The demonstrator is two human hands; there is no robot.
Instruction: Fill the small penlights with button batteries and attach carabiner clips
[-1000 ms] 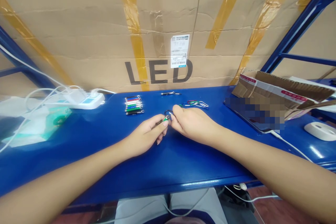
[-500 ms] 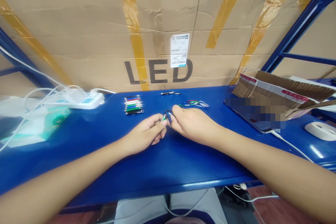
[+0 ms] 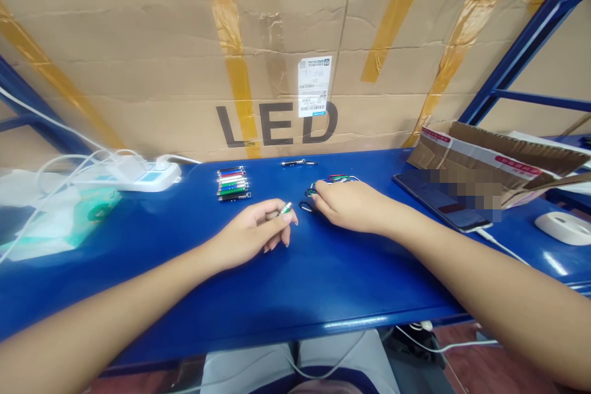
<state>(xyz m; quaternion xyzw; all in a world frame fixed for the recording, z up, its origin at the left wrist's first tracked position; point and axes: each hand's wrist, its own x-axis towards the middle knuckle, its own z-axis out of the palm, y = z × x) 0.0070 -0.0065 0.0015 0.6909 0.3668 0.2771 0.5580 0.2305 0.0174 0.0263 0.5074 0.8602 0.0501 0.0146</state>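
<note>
My left hand (image 3: 257, 231) rests on the blue table (image 3: 295, 283) and pinches a small green keychain flashlight (image 3: 286, 209) between thumb and fingers. My right hand (image 3: 349, 204) lies knuckles up just to its right, its fingertips on a pile of coloured carabiner clips (image 3: 333, 180). A dark carabiner (image 3: 305, 205) lies on the table between the two hands. Whether the right fingers grip a clip is hidden. A neat row of small coloured flashlights (image 3: 233, 183) sits behind my left hand, and a single dark flashlight (image 3: 299, 163) lies farther back.
A large cardboard box marked LED (image 3: 277, 55) stands along the back edge. A white power strip (image 3: 138, 173) with cables and a teal packet (image 3: 60, 221) are at the left. A phone (image 3: 443, 200), an open carton (image 3: 498, 157) and a white mouse (image 3: 563, 226) are at the right.
My hands have separated. The right hand moved back and right onto the carabiner pile, and a dark carabiner now lies on the table; the left hand still holds the green flashlight.
</note>
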